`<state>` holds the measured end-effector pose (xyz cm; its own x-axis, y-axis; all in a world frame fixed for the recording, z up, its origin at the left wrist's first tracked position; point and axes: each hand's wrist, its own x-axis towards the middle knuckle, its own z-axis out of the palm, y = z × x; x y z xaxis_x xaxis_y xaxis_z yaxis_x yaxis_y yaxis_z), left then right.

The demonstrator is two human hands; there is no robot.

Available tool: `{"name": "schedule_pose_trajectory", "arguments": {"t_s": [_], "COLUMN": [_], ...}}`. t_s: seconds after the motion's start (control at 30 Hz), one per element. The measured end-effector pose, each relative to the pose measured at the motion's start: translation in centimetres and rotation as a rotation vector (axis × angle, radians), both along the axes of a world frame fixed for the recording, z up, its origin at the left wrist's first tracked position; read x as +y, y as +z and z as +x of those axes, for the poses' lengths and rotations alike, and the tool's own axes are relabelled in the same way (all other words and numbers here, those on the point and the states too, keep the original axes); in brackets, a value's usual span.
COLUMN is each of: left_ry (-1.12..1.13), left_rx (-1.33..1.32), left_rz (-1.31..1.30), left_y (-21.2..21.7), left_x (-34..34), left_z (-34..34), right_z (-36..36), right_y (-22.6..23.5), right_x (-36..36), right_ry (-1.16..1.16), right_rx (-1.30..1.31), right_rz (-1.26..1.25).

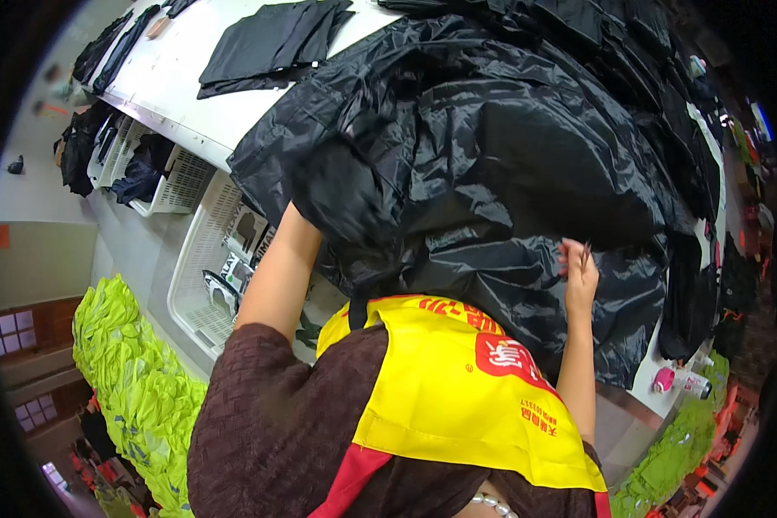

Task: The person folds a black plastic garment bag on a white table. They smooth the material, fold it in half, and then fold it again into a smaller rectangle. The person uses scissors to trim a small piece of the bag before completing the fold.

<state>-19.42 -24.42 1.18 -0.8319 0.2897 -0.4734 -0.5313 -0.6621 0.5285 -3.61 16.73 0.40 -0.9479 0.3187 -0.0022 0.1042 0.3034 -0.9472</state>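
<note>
A big heap of shiny black garment fabric (492, 155) covers the white table (173, 95) in front of me. My left forearm (276, 268) reaches up into the heap's left side, where the hand is hidden under the fabric. My right hand (578, 274) is raised against the heap's lower right part. Its fingers are closed on a small thin metal tool (585, 253) that points up. A yellow apron with red print (457, 388) hangs over my brown top below both arms.
White plastic baskets (194, 268) with dark items stand under the table's left edge. A pile of neon yellow-green garments (129, 380) lies lower left, and another green pile (673, 457) lower right. Flat black pieces (272, 43) lie at the table's far end. A small pink object (665, 380) sits at the right edge.
</note>
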Motion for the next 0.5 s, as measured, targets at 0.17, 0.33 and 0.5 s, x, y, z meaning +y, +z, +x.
{"name": "schedule_pose_trajectory", "arguments": {"t_s": [0.17,0.33,0.5], "left_ry": [-0.039,-0.031,-0.019], "left_rx": [0.133,0.188,0.127], "left_rz": [0.173,-0.102,-0.630], "left_y": [1.1,-1.6,-4.2], "left_x": [4.7,10.0,13.0], "left_z": [1.0,1.8,3.4], "right_z": [-2.0,-3.9,-4.3], "right_y": [8.8,10.0,6.8], "right_x": [-8.9,-13.1,-13.1], "right_ry": [0.380,0.549,0.560], "right_rx": [0.106,0.359,0.269], "right_rz": [-0.298,-0.042,0.127]}}
